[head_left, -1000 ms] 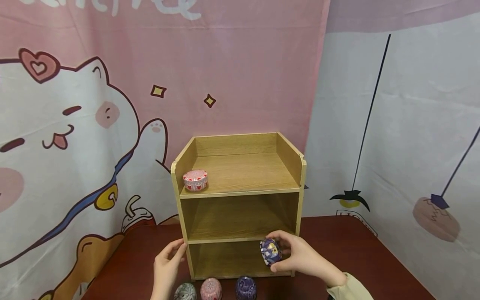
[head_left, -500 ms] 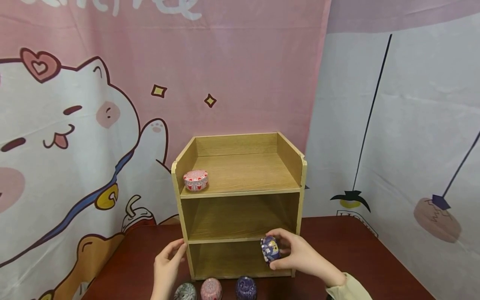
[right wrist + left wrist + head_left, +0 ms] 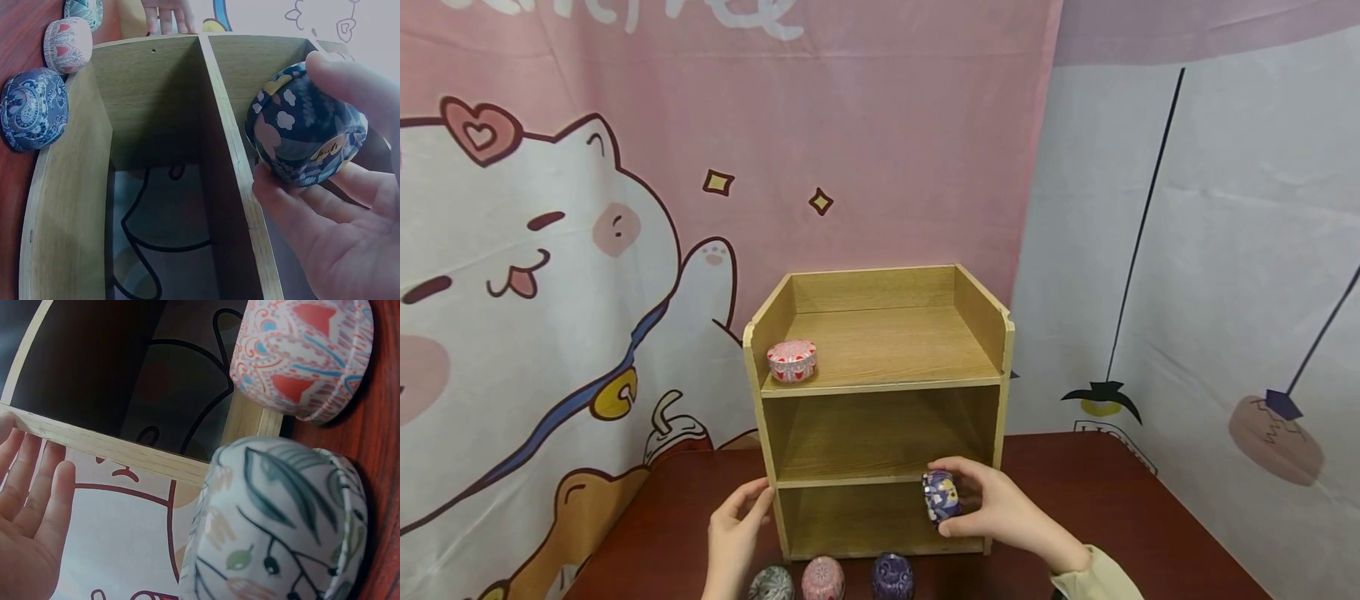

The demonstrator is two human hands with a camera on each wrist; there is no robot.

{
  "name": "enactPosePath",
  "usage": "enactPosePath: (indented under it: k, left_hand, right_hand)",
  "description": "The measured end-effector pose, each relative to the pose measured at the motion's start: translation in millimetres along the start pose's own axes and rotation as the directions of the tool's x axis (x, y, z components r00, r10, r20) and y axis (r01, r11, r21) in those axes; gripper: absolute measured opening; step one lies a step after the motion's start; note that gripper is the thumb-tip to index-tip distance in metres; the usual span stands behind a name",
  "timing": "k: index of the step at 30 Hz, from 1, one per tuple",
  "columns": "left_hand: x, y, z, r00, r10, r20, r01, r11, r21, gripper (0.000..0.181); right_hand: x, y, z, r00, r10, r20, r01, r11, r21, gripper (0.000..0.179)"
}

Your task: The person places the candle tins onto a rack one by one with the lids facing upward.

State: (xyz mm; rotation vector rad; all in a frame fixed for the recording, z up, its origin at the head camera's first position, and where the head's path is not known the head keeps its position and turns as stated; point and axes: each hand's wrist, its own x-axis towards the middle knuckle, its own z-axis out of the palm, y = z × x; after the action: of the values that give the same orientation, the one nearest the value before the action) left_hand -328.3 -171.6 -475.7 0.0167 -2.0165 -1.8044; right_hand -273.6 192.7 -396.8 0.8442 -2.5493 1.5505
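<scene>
My right hand (image 3: 988,504) grips a dark blue floral tin (image 3: 941,497) between thumb and fingers, tilted on its side. It is held in front of the lower part of a wooden shelf unit (image 3: 880,385), near the right end of the middle board. In the right wrist view the tin (image 3: 306,128) shows white and yellow flowers. My left hand (image 3: 735,529) touches the unit's left side panel; in the left wrist view its fingers (image 3: 53,487) lie fairly straight against the panel's outer face. A pink tin with red hearts (image 3: 792,361) stands on the top board at the left.
Along the table in front of the unit sit a grey-green leaf tin (image 3: 771,583), a pink patterned tin (image 3: 823,578) and a dark purple tin (image 3: 892,576). The dark red table (image 3: 1075,500) extends on both sides. A printed cloth (image 3: 887,150) hangs behind.
My right hand has risen very slightly with the blue floral tin, which has turned a little. The left hand and the other tins stay put.
</scene>
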Motion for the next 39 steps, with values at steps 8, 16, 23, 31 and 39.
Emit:
enactPosePath:
  k: [8, 16, 23, 31, 39]
  left_hand:
    - [1.2, -1.4, 0.6, 1.000, 0.006, -0.001, -0.006, 1.000, -0.002, 0.026]
    - [0.5, -0.7, -0.6, 1.000, 0.022, 0.013, -0.022, 1.000, -0.002, 0.027]
    - [0.7, -0.1, 0.3, 1.000, 0.028, -0.004, -0.028, 1.000, -0.007, 0.026]
    - [-0.5, 4.5, 0.1, 1.000, 0.019, 0.009, -0.019, 1.000, -0.006, 0.023]
    - [-9.3, 28.8, -2.4, 1.000, 0.006, 0.028, -0.006, 1.000, 0.001, 0.022]
  right_hand:
    - [0.6, 0, 1, 1.000, 0.004, -0.029, -0.005, 1.000, -0.025, 0.063]
    - [1.1, -2, 2, 0.999, 0.005, -0.042, -0.006, 1.000, -0.011, 0.062]
    - [2.4, -1, 3, 0.999, 0.013, -0.049, -0.013, 1.000, 0.011, 0.063]
    - [3.3, 0, 4, 0.998, 0.018, -0.056, -0.017, 1.000, 0.008, 0.063]
    - [4.7, -1, 4, 0.998, -0.012, -0.061, 0.012, 1.000, 0.012, 0.078]
